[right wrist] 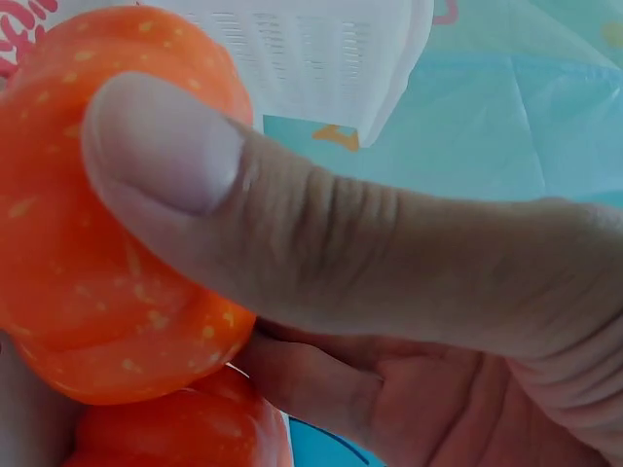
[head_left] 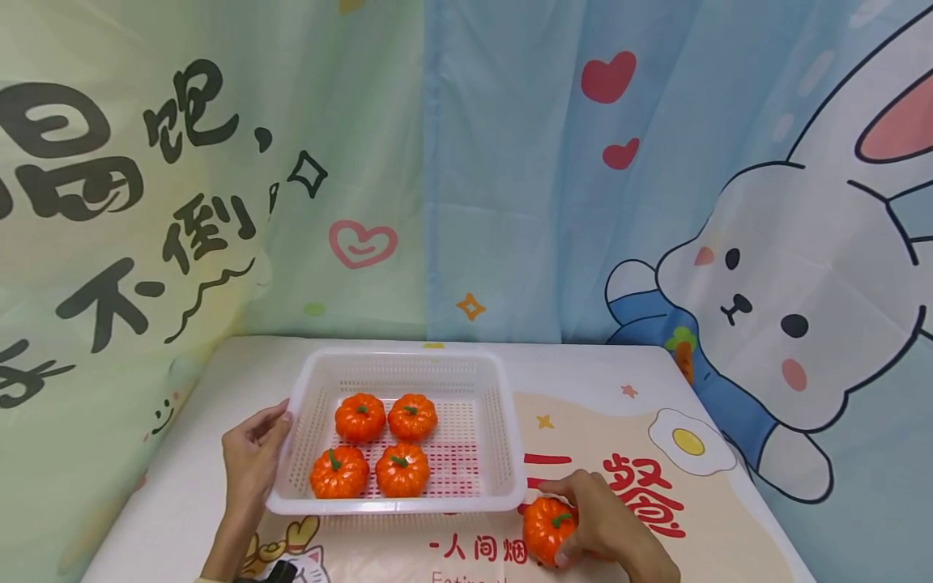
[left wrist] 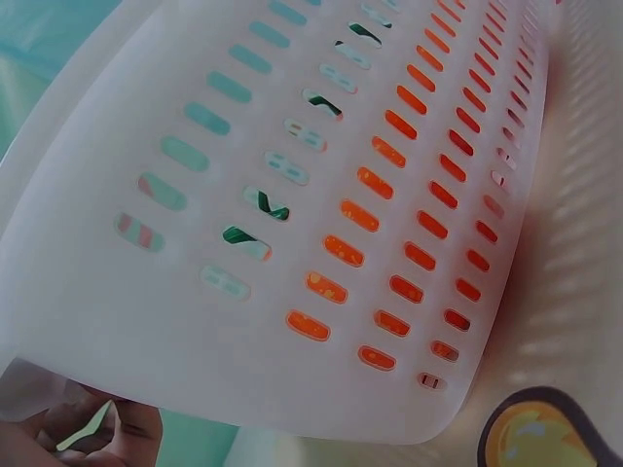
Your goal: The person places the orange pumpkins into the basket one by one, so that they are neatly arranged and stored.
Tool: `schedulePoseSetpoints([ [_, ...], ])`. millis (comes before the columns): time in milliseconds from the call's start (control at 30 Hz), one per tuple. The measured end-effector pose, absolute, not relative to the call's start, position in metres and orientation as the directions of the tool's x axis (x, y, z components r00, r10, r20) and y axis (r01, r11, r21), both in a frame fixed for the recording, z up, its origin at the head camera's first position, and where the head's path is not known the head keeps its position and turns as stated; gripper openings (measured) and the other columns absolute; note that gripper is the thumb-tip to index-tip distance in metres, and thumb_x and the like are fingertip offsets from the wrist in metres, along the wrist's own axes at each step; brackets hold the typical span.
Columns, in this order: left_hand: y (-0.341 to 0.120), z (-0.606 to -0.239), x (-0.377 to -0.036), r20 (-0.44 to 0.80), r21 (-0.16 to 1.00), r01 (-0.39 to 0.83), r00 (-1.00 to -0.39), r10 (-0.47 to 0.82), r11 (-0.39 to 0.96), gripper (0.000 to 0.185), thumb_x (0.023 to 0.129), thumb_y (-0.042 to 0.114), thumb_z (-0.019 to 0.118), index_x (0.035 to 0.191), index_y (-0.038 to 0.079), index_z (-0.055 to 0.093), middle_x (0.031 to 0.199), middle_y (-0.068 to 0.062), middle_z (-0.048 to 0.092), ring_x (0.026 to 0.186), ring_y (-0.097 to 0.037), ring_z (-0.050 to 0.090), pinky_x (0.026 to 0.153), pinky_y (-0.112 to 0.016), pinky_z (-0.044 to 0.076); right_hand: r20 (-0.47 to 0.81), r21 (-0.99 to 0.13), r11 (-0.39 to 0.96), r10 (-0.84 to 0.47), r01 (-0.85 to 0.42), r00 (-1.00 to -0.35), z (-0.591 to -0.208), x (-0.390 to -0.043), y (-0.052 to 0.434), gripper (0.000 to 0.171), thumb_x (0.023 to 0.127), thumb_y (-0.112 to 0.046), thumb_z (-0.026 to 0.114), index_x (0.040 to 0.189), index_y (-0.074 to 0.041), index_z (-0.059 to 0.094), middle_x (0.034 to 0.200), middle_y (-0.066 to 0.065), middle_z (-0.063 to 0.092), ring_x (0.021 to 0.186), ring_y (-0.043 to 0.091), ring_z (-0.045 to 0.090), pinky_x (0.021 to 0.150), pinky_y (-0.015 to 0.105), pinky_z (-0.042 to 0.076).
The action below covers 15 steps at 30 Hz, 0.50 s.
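A white slotted plastic basket (head_left: 397, 508) sits on the table, with several orange toy pumpkins (head_left: 403, 470) grouped in its left half. At the basket's left side, my left hand (head_left: 251, 453) pinches the rim; in the left wrist view, its curled fingers (left wrist: 131, 428) show at the rim's corner. My right hand (head_left: 601, 518) grips another orange pumpkin (head_left: 545, 530) with a green stem, just off the basket's front right corner. The right wrist view shows the thumb (right wrist: 292, 224) pressed across it. A second orange pumpkin (right wrist: 185, 433) shows partly below it, mostly hidden.
The table wears a printed cloth (head_left: 729, 518) with red lettering and a fried egg picture (head_left: 688, 441) at the right. Behind it hangs a curtain (head_left: 496, 202) with hearts and a large rabbit. A small black object (head_left: 280, 572) shows by my left wrist.
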<state>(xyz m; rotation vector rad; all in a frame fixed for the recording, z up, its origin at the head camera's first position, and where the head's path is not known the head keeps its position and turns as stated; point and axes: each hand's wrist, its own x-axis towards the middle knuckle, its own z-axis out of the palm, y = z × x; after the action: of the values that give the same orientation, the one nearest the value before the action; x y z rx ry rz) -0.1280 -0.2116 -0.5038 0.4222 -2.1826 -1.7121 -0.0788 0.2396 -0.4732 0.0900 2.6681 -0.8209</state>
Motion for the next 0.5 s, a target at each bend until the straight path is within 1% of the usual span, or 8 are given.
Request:
schedulePoseSetpoints([
  [167, -0.2115, -0.5033, -0.1274, 0.081, 0.973, -0.021, -0.901, -0.427, 0.228, 0.038, 0.111, 0.028, 0.066, 0.140, 0.004, 0.073, 0.136, -0.024, 0.074, 0.086, 0.000, 0.069, 0.080, -0.012, 0.061, -0.340, -0.553, 0.821, -0.068, 0.141, -0.938, -0.4730, -0.0792, 0.2417, 0.071, 0.060, -0.012, 0.106, 0.127, -0.017, 0.083, 0.121, 0.001, 0.075, 0.109, 0.020, 0.060, 0.107, 0.059, 0.060],
  [333, -0.2108, -0.5031, -0.1274, 0.086, 0.975, -0.013, -0.902, -0.423, 0.224, 0.039, 0.111, 0.028, 0.066, 0.140, 0.003, 0.073, 0.136, -0.024, 0.074, 0.086, 0.000, 0.070, 0.079, -0.013, 0.061, -0.340, -0.578, 0.804, -0.079, 0.142, -0.937, -0.4723, -0.0791, 0.2441, 0.069, 0.061, -0.011, 0.106, 0.126, -0.015, 0.083, 0.122, 0.000, 0.076, 0.112, 0.021, 0.059, 0.109, 0.060, 0.059],
  [500, -0.2105, -0.5028, -0.1271, 0.090, 0.974, -0.008, -0.902, -0.421, 0.225, 0.039, 0.111, 0.028, 0.066, 0.140, 0.003, 0.073, 0.136, -0.025, 0.074, 0.086, 0.001, 0.070, 0.079, -0.013, 0.061, -0.330, -0.594, 0.795, -0.102, 0.122, -0.938, -0.4710, -0.0799, 0.2464, 0.069, 0.061, -0.012, 0.106, 0.126, -0.013, 0.083, 0.120, 0.001, 0.077, 0.113, 0.022, 0.060, 0.107, 0.058, 0.060],
])
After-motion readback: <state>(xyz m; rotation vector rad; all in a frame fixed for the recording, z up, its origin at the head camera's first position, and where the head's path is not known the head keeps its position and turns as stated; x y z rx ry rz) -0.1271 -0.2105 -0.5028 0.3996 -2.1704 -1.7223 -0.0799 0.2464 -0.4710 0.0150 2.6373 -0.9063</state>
